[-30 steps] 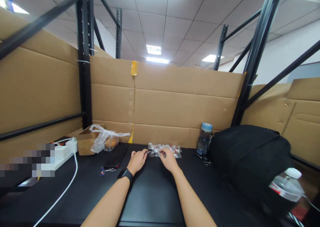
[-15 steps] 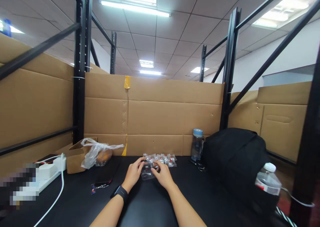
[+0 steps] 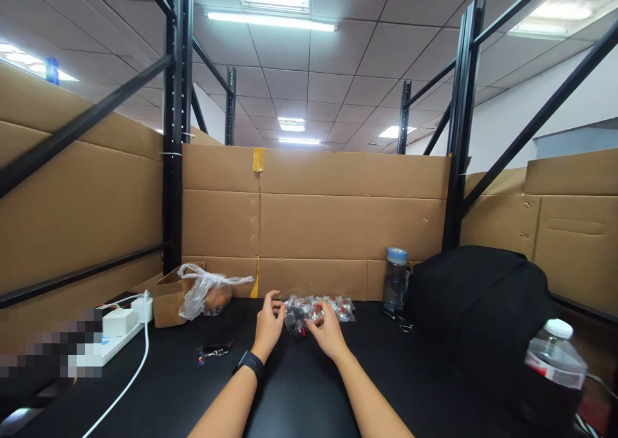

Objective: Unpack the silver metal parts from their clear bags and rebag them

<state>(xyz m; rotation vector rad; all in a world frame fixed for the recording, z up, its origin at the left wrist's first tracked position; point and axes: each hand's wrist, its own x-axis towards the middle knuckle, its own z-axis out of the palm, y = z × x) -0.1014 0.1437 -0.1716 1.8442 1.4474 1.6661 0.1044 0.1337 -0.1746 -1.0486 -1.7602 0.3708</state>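
A row of small clear plastic bags (image 3: 344, 309) with silvery and red bits inside lies at the back of the black table. At its near left side, one small clear bag (image 3: 295, 324) with dark and red contents sits between my two hands. My left hand (image 3: 268, 328), a dark watch on its wrist, stands at the bags' left end with fingers apart. Curled over the bags from the right, my right hand (image 3: 330, 333) has its thumb and fingers pinched at the small bag's edge. The exact contents are too small to make out.
A blue-capped bottle (image 3: 396, 282) and a black backpack (image 3: 476, 315) stand at the right, with a clear bottle (image 3: 555, 354) in the pack's side. A tied plastic bag (image 3: 205, 296), a cardboard box (image 3: 168, 306) and a white power strip (image 3: 113, 335) are at left.
The small clear bag that lay flat nearer me is now up against the row of bags. My left hand's fingers have spread away from it. The view has turned slightly left.
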